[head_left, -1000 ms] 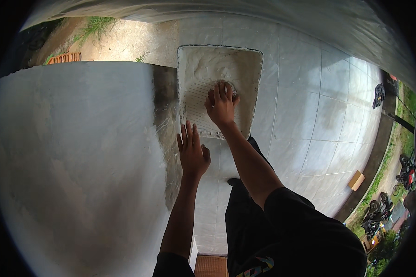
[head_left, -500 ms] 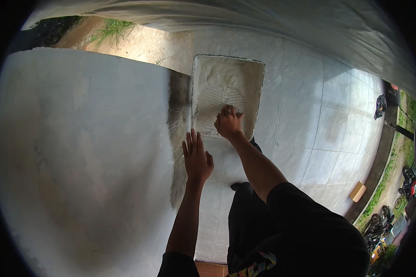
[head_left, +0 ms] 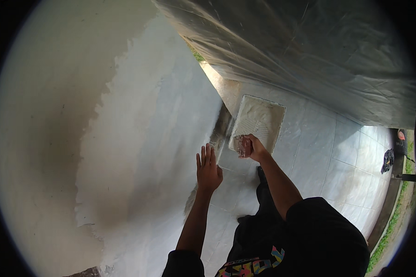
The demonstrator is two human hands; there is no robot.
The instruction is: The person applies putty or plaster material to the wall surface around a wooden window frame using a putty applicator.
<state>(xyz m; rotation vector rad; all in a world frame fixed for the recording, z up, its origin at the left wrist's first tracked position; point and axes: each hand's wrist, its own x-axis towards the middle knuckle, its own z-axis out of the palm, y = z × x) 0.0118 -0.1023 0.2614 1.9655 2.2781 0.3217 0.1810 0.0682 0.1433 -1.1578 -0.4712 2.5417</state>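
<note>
My right hand point(head_left: 254, 148) is closed on a small flat scraper point(head_left: 241, 145), brownish and smeared with whitish paste; its full shape is hard to make out. It is over the near end of a rectangular tray point(head_left: 282, 121), which holds pale wet paste point(head_left: 258, 112) and has a ribbed sloping part. To its left, my left hand point(head_left: 209, 171) is open with fingers stretched out, close to the wall point(head_left: 138, 138); whether it touches cannot be told. A lighter coat with a ragged edge covers part of that wall.
Grey tiles point(head_left: 309, 143) pave the floor under the tray and my legs. A plastic sheet point(head_left: 300, 55) hangs across the far right. Dark unpainted wall point(head_left: 221, 123) shows near the tray. A black bag point(head_left: 387, 160) lies by the right floor edge, with grass beyond.
My view has turned toward the wall and the hanging sheet. My right hand has lifted and turned at the tray's near end, bringing the scraper into sight. My left hand stays open.
</note>
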